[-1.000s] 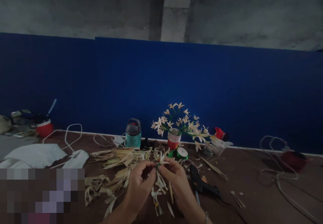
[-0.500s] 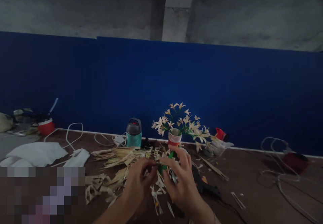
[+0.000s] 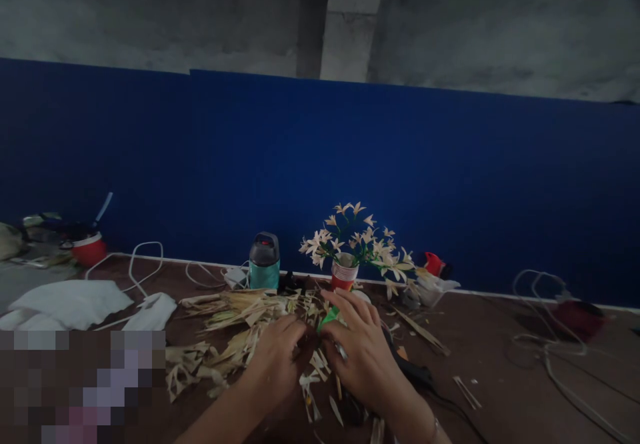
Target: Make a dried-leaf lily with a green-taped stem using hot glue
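My left hand [image 3: 281, 354] is closed in a pinch above the table's middle. Whatever its fingertips hold is dark and too small to make out. Close beside it, my right hand [image 3: 361, 347] curls its fingers round a bright green strip [image 3: 329, 317], which looks like tape and shows between the two hands. Just beyond them stands a red and white paper cup [image 3: 345, 272] with pale, petalled flowers [image 3: 375, 247] on green stems. Dried, straw-coloured husk strips [image 3: 245, 311] lie left of and under my hands.
A black tool [image 3: 417, 372] with a cord lies right of my right hand. A teal bottle [image 3: 264, 274] stands behind the husks. White cloth [image 3: 70, 303] and cables are at left, more cables [image 3: 555, 357] at right. A blue panel [image 3: 320, 151] rises behind the table.
My right hand's fingers have come down and closed in, nearer to my left hand. The green strip shows a little higher and brighter between them. My left hand has barely moved.
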Motion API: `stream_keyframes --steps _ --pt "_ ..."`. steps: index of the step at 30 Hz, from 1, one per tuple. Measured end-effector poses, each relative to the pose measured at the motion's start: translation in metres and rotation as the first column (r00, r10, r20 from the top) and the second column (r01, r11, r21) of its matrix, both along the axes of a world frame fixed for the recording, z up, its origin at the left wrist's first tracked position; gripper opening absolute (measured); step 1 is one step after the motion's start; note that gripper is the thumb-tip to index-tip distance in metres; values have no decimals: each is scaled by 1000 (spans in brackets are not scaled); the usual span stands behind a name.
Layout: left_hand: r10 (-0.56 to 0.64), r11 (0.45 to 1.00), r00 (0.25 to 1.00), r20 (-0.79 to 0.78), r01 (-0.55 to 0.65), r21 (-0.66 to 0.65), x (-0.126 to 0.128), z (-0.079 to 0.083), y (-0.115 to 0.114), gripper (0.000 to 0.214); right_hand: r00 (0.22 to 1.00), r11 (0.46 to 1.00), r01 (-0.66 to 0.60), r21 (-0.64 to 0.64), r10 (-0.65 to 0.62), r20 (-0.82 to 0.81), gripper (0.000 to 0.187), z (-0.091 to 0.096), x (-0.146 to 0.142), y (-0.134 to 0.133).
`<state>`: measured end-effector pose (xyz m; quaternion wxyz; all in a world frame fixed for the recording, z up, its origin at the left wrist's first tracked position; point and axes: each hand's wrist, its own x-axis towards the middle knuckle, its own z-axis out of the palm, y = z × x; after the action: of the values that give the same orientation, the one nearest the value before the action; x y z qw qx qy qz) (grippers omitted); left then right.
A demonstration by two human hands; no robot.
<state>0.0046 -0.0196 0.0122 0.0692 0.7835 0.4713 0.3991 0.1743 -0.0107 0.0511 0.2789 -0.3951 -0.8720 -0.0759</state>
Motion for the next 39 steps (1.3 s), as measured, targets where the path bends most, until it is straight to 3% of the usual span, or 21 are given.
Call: stream_keyframes --steps 5,8,14,18,25,29,33,36,39 --pt "-1 1000 997 -77 1 2 -1 6 -1 8 1000 1000 -25 -12 25 0 15 -5 -3 2" --pt "27 996 992 -122 -16 91 1 11 -4 8 1000 999 -30 -20 30 -9 15 -6 -4 4" --pt "98 970 968 -232 -41 239 7 1 -9 12 1000 999 -21 -42 22 17 13 -8 -3 4" --pt "130 968 944 -304 -55 246 8 2 -13 17 998 997 -51 -56 53 28 16 -9 -4 2" --pt "73 977 931 -358 5 211 5 7 -14 16 999 996 -48 -76 49 13 18 -7 -5 -1" --pt "37 987 969 -243 2 158 3 6 -8 14 998 991 -56 -121 55 -10 22 -2 -4 -3" --pt "29 999 999 14 -29 33 2 7 -1 9 984 966 -119 -229 85 -154 51 4 0 -4" --pt "53 989 972 230 -19 -147 2 7 4 5 929 906 -220 -361 82 -361 57 5 3 -1" --pt "89 927 921 380 62 -369 2 9 6 5 845 811 -319 -490 10 -534 46 3 5 4"
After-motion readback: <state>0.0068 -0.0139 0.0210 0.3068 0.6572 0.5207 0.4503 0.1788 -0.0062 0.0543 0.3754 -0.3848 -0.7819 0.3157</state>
